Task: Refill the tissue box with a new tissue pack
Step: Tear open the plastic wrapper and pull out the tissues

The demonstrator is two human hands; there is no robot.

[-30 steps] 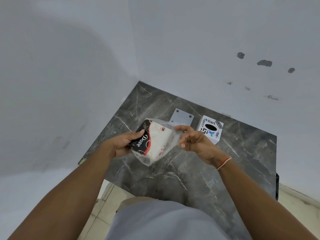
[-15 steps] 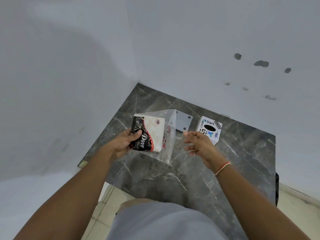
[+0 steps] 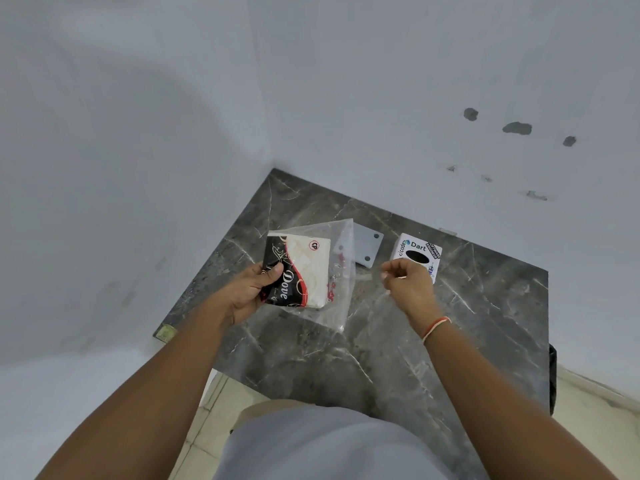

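My left hand [image 3: 248,293] grips the tissue pack [image 3: 306,271], a black, red and cream pack marked Dove, by its left end above the table. Its loose clear plastic wrapper [image 3: 341,292] hangs open off the pack's right side. My right hand [image 3: 408,284] hovers apart from the pack on the right, with its fingers curled and thumb and forefinger pinched; I cannot tell whether a scrap of clear film is between them. Just behind that hand stands the white tissue box [image 3: 420,249], with a dark oval slot on top and stickers, partly covered by my knuckles.
A flat white plate with corner holes [image 3: 367,244] lies on the dark marble table [image 3: 450,341] between pack and box. White walls close in the table at the back and left. The table's near edge is by my body, with tiled floor below.
My right hand let go of the wrapper, drew away to the right and curled its fingers. My left hand turned the pack flatter, with the open wrapper trailing to the right.
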